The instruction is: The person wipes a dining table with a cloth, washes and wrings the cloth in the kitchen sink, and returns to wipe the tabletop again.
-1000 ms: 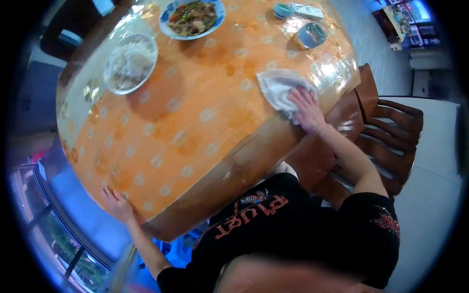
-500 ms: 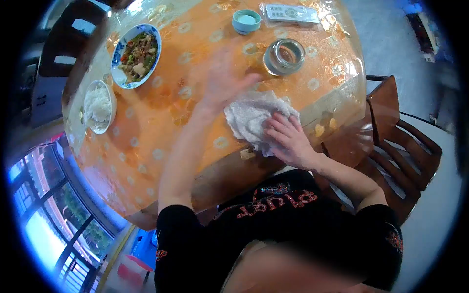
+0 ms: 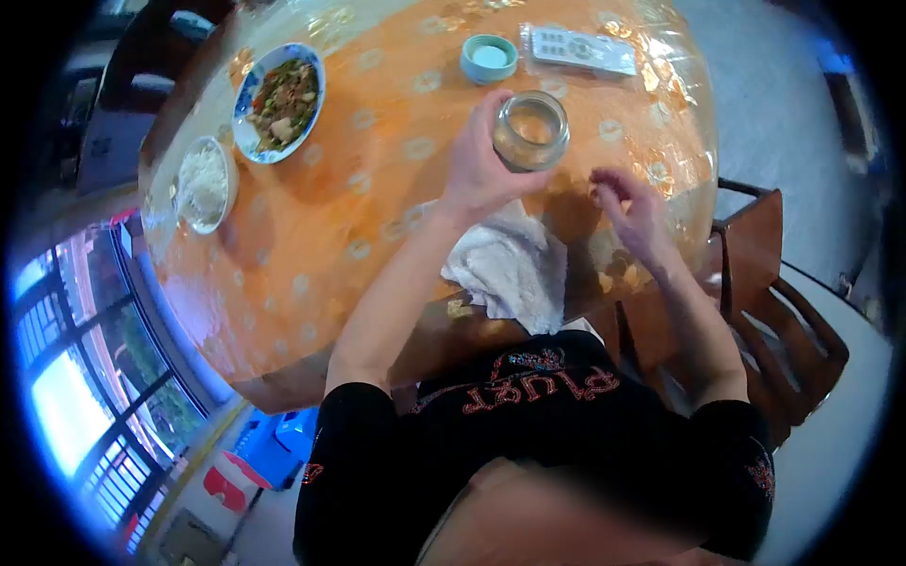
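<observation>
Left hand [image 3: 481, 165] grips one jar [image 3: 531, 130]; right hand [image 3: 630, 209] pinched, contents unclear; one cloth [image 3: 510, 269].

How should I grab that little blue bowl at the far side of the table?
Probably from above, fingers pinching opposite sides of the round rim of the blue bowl. It sits upright, open side up, apart from the remote beside it, so there is room around it.

My left hand [image 3: 481, 165] covers the near side of the glass jar [image 3: 531, 130], so I can't read its contents. Just right of the jar, my right hand [image 3: 630, 209] is motion-blurred, fingertips indistinct.
</observation>
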The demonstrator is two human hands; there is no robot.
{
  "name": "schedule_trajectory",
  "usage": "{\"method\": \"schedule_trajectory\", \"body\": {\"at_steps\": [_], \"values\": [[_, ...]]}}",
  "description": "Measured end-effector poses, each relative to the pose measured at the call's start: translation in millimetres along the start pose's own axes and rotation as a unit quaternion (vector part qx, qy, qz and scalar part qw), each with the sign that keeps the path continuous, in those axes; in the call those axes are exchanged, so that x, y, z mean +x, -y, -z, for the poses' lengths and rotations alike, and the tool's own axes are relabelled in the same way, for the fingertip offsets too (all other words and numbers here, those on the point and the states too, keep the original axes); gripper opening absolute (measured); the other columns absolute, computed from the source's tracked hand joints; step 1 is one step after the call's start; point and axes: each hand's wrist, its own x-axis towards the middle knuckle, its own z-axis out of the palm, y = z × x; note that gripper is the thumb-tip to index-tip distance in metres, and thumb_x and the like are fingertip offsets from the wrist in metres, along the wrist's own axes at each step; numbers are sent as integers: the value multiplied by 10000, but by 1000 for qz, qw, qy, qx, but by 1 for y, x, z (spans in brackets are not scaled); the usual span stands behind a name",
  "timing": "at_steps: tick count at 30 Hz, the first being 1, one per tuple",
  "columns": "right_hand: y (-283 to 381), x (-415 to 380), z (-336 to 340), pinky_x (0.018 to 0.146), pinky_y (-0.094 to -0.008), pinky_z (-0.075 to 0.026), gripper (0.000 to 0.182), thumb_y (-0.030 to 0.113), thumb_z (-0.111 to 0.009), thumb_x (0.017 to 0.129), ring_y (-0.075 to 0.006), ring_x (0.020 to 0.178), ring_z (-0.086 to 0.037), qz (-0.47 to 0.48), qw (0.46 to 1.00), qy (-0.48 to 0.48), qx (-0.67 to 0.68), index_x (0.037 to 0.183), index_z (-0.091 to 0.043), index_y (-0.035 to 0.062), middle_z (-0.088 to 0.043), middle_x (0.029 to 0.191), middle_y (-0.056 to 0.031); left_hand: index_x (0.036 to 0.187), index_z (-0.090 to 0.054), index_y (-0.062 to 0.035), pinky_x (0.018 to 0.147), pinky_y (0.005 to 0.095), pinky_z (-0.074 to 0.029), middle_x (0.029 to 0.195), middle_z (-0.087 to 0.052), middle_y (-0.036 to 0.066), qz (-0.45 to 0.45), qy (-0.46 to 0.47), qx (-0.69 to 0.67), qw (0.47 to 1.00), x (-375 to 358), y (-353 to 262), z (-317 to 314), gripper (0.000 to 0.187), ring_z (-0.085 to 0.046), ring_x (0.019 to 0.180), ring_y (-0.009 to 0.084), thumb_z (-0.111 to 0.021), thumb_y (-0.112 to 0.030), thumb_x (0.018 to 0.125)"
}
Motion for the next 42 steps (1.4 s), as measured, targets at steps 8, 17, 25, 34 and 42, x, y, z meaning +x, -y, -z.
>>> {"method": "schedule_trajectory", "body": {"at_steps": [8, 17, 25, 34, 42], "values": [[67, 116, -48, 779, -341, -463, 490, 249, -633, 788, -241, 942, -570, 236, 951, -79, -182, 1227, -464, 113, -562, 1131, -102, 1223, -398, -30, 918, 389, -398, 1181, -480, 164, -109, -89, 156, 978, -45, -8, 79, 819, -470, 1091, 328, -804, -173, 526], [85, 180, -81, 849, -417, -440, 782, 427, -685, 685, -362, 1004, -554, 152, 899, -50, -407, 1301, -362, 70, -557, 1117, -215, 1225, -404, -30, 916, 397, -405, 1195, -463, 174, -190, -171, 221, 941, -152, -40, 220, 841, -457, 1102, 345, -807, -120, 493], [85, 164, -125, 845, -417, -440, 737, 400, -663, 672, -351, 997, -557, 171, 905, -126, -367, 1294, -402, 104, -580, 1081, -200, 1215, -420, -49, 891, 389, -428, 1150, -498, 160, -103, -232, 264, 931, -291, -17, 346, 800, -483, 1074, 349, -787, -111, 507], [108, 163, -190, 915, -418, -398, 814, 453, -684, 652, -362, 1128, -464, 175, 915, -66, -358, 1317, -369, 104, -444, 1260, -226, 1220, -423, -61, 909, 382, -418, 1173, -498, 144, -28, -323, 345, 881, -383, -29, 412, 810, -485, 1083, 334, -795, -130, 504], [99, 187, -212, 966, -379, -357, 874, 331, -728, 670, -339, 1160, -443, 210, 933, -104, -274, 1348, -276, 15, -421, 1275, -257, 1222, -415, 13, 925, 437, -406, 1195, -477, 213, -96, -356, 375, 851, -408, -123, 416, 823, -481, 1100, 371, -812, -149, 519]]}}
